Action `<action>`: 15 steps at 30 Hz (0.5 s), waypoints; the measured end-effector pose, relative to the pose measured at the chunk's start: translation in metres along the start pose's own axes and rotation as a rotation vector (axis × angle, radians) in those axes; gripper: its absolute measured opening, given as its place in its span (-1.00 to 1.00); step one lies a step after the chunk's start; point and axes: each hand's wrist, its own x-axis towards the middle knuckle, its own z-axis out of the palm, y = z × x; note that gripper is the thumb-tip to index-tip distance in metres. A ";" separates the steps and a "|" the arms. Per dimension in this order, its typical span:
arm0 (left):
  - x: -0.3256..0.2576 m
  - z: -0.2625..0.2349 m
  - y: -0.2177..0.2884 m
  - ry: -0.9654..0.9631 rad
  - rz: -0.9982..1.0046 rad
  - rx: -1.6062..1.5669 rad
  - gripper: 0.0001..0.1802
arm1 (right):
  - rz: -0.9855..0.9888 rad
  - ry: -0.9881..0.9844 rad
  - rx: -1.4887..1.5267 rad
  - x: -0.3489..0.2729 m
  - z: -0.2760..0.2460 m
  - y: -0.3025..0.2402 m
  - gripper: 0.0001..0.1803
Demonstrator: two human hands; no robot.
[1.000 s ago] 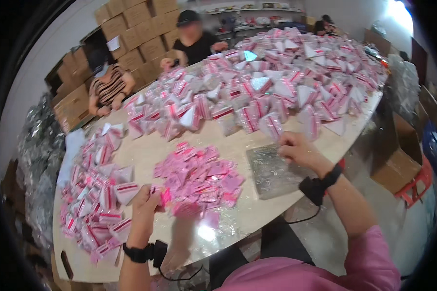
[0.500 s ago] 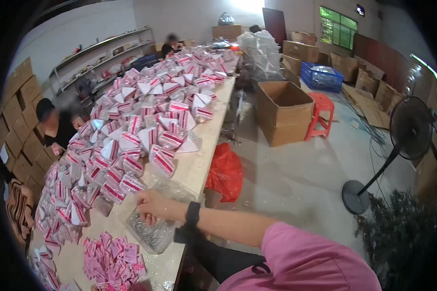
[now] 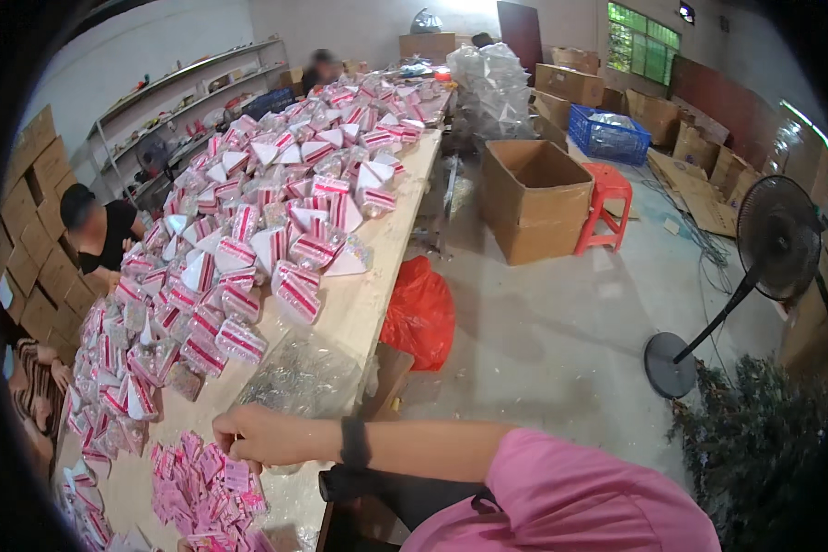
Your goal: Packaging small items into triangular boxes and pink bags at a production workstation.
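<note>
The right hand (image 3: 265, 434) is hanging over the upper right edge of the pink packets (image 3: 198, 488), its fingers curled in — whether they are pinching one, I cannot tell, as the fingertips are partly hiding. The packets are lying heaped on the table (image 3: 351, 308). Clear plastic (image 3: 308, 368) is lying just beyond the hand, and wedge packs (image 3: 239, 253) are covering the table farther off — a red bag (image 3: 419, 317) is showing beside it.
</note>
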 end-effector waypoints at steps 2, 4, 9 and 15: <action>-0.002 0.008 0.001 0.015 -0.018 -0.082 -0.89 | -0.253 0.138 -0.208 0.000 -0.002 0.009 -0.93; -0.004 0.005 -0.002 0.056 -0.042 -0.098 -0.92 | -0.349 0.182 -0.371 0.003 0.014 0.002 -0.91; 0.015 0.018 -0.003 0.010 -0.055 -0.207 -0.84 | -0.031 0.203 -0.119 -0.021 0.015 -0.012 -0.92; 0.011 0.011 -0.012 0.076 -0.044 -0.288 -0.82 | 0.099 0.147 0.297 -0.019 0.052 0.027 -0.93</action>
